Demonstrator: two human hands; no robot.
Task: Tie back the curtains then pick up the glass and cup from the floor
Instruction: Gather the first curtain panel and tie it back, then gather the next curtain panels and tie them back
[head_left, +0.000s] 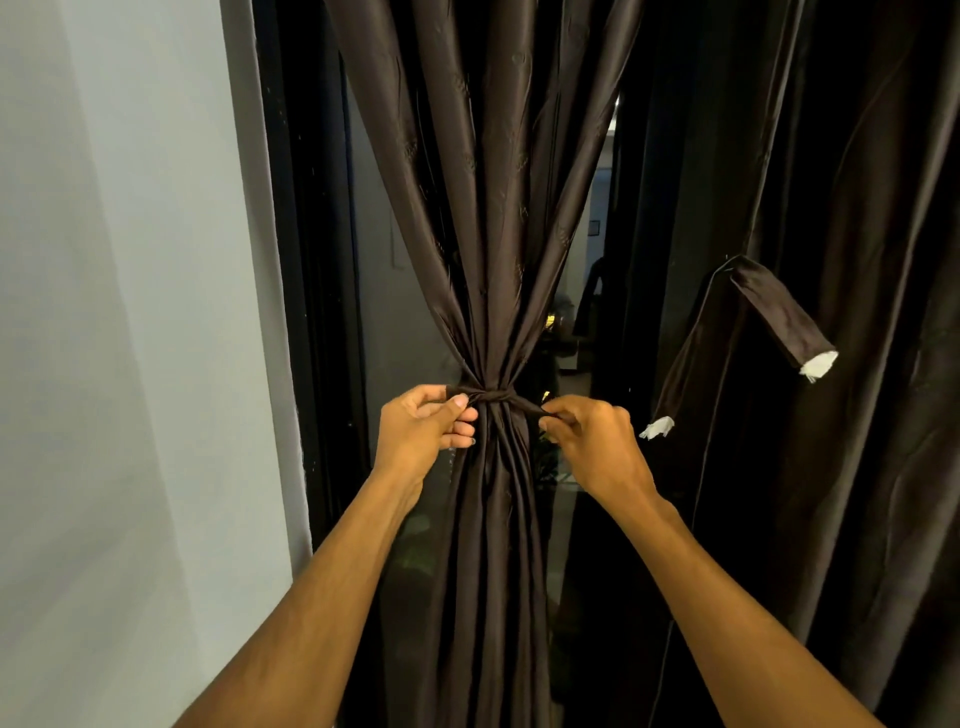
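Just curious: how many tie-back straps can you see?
2: a knotted strap round the left curtain; a loose strap hanging on the right curtain. Others may be hidden.

Curtain layout
The tie band (493, 402) encircles the gathered curtain (488, 260); wall (130, 312) lies left, second curtain (857, 234) right, loose tie (774, 312) hanging before it.

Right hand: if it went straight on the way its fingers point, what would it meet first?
Most likely the tie knot on the gathered curtain: the right hand pinches one tie end and points leftward at it. Depth is uncertain.
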